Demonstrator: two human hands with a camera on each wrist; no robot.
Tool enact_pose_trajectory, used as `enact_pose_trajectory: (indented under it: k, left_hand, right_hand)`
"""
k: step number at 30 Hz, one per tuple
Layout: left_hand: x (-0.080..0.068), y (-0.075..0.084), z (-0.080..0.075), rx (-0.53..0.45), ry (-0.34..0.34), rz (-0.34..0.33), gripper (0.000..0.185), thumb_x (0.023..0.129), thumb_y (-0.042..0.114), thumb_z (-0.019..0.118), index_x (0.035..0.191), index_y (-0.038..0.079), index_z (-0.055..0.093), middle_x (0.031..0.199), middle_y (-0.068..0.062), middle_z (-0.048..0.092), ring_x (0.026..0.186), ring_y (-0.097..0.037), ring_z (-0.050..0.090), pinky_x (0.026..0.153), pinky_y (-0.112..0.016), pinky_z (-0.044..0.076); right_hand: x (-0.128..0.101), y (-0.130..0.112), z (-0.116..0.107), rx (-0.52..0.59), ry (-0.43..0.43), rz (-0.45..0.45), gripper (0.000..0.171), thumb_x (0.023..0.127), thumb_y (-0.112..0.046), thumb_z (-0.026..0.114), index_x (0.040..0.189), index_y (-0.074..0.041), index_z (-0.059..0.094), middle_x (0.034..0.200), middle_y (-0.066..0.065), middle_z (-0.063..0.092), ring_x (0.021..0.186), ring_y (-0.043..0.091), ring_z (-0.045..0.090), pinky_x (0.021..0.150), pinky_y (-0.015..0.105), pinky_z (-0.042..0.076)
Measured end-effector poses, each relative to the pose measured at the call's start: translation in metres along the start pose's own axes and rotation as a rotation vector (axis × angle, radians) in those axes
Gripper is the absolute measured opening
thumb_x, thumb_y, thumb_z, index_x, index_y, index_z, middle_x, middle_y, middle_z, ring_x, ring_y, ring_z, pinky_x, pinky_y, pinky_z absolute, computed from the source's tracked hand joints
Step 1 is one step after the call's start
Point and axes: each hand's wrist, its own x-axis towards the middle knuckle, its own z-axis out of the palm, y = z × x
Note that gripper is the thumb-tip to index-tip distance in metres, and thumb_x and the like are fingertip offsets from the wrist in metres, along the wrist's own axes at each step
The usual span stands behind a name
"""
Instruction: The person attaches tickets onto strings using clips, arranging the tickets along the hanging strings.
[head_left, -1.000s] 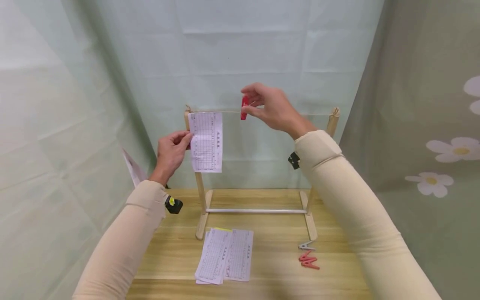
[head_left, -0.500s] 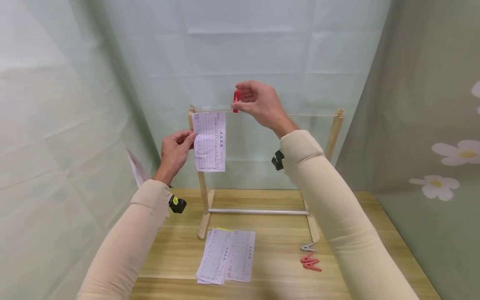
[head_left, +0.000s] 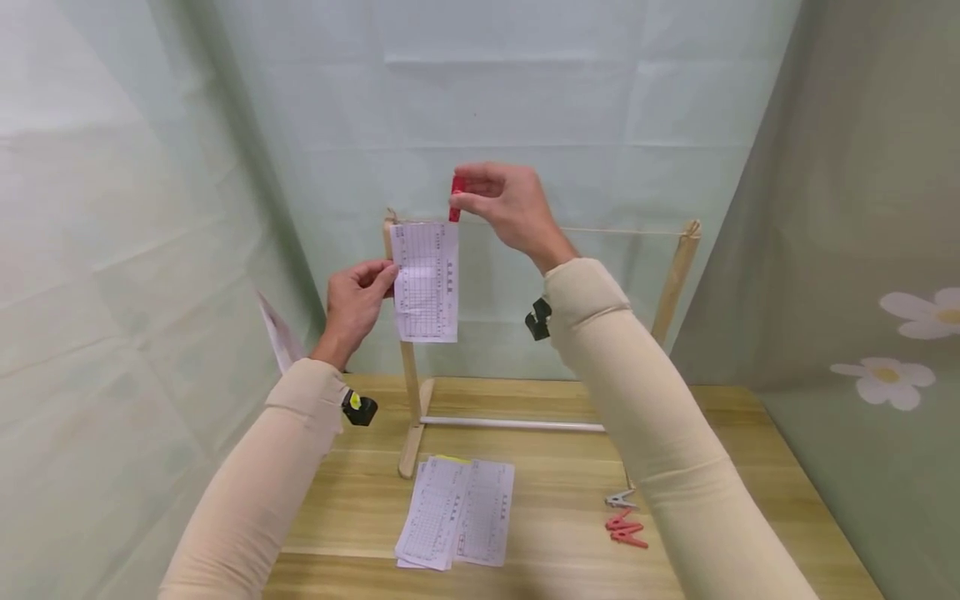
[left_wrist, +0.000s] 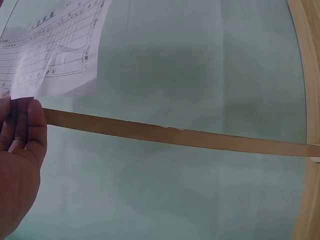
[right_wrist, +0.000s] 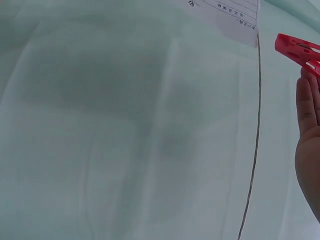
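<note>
A printed paper form (head_left: 426,283) hangs upright in front of the left post, its top edge level with the string (head_left: 615,231). My left hand (head_left: 356,302) pinches the form's left edge between thumb and fingers; the left wrist view shows the paper (left_wrist: 55,55) above the fingers. At the form's upper right corner, my right hand (head_left: 513,208) holds a red clothespin (head_left: 456,198) by its handle end, tip down. In the right wrist view the clothespin (right_wrist: 297,48) is apart from the string and the paper.
A wooden frame (head_left: 678,279) carries the string between two posts, with a white bar (head_left: 517,424) low down. Several similar forms (head_left: 438,517) lie on the wooden table (head_left: 570,533). Right of them lie a grey clothespin (head_left: 621,499) and red clothespins (head_left: 627,535).
My right hand has moved left with the red clothespin, from over the open string to the form's upper right corner. My left hand keeps its pinch on the form.
</note>
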Motion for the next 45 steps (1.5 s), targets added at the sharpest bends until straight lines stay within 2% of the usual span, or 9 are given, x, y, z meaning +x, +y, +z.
enact_pose_trajectory:
  k: [3, 8, 21, 25, 37, 45]
  left_hand:
    - [0.000, 0.001, -0.001, -0.007, -0.009, 0.001, 0.038, 0.098, 0.028, 0.065, 0.119, -0.003, 0.069, 0.107, -0.017, 0.070, 0.081, -0.010, 0.068, 0.076, -0.020, 0.056]
    - [-0.002, 0.004, -0.002, -0.018, -0.015, -0.001, 0.038, 0.098, 0.028, 0.066, 0.119, -0.003, 0.069, 0.108, -0.017, 0.070, 0.082, -0.011, 0.068, 0.080, -0.024, 0.056]
    - [-0.005, 0.006, 0.004, -0.049, -0.011, -0.027, 0.037, 0.097, 0.028, 0.067, 0.118, -0.003, 0.070, 0.103, -0.011, 0.070, 0.082, -0.013, 0.068, 0.084, -0.030, 0.057]
    - [-0.006, 0.007, 0.005, -0.045, -0.004, -0.036, 0.037, 0.097, 0.028, 0.067, 0.118, -0.002, 0.070, 0.104, -0.012, 0.070, 0.083, -0.013, 0.068, 0.086, -0.033, 0.056]
    - [-0.007, 0.008, 0.009, -0.029, 0.019, -0.050, 0.036, 0.097, 0.028, 0.067, 0.116, -0.002, 0.071, 0.104, -0.012, 0.070, 0.083, -0.014, 0.067, 0.082, -0.027, 0.056]
    - [-0.007, 0.008, 0.009, -0.015, 0.010, -0.053, 0.037, 0.098, 0.030, 0.066, 0.118, -0.001, 0.070, 0.106, -0.013, 0.069, 0.085, -0.015, 0.066, 0.087, -0.033, 0.056]
  right_hand:
    - [0.003, -0.002, 0.005, 0.015, -0.008, 0.003, 0.044, 0.088, -0.015, 0.078, 0.130, -0.006, 0.066, 0.116, 0.005, 0.071, 0.103, 0.014, 0.067, 0.090, 0.023, 0.052]
    - [0.007, -0.004, 0.015, 0.039, -0.029, -0.049, 0.040, 0.089, -0.012, 0.076, 0.127, -0.002, 0.066, 0.117, 0.007, 0.070, 0.103, 0.015, 0.067, 0.091, 0.022, 0.051]
    - [0.012, -0.009, 0.026, -0.017, 0.024, -0.095, 0.032, 0.092, -0.015, 0.073, 0.121, -0.003, 0.068, 0.111, 0.005, 0.071, 0.099, 0.012, 0.066, 0.089, 0.021, 0.050]
    - [0.014, -0.009, 0.029, -0.012, 0.026, -0.084, 0.031, 0.091, -0.014, 0.073, 0.120, -0.003, 0.068, 0.110, 0.005, 0.072, 0.097, 0.011, 0.067, 0.088, 0.020, 0.050]
    - [0.014, -0.003, 0.035, -0.050, -0.008, -0.059, 0.034, 0.091, -0.014, 0.073, 0.123, -0.004, 0.067, 0.112, 0.005, 0.071, 0.099, 0.012, 0.066, 0.089, 0.020, 0.050]
    - [0.011, 0.000, 0.036, -0.069, -0.020, -0.068, 0.033, 0.092, -0.015, 0.073, 0.122, -0.005, 0.067, 0.114, 0.005, 0.071, 0.100, 0.012, 0.066, 0.089, 0.020, 0.050]
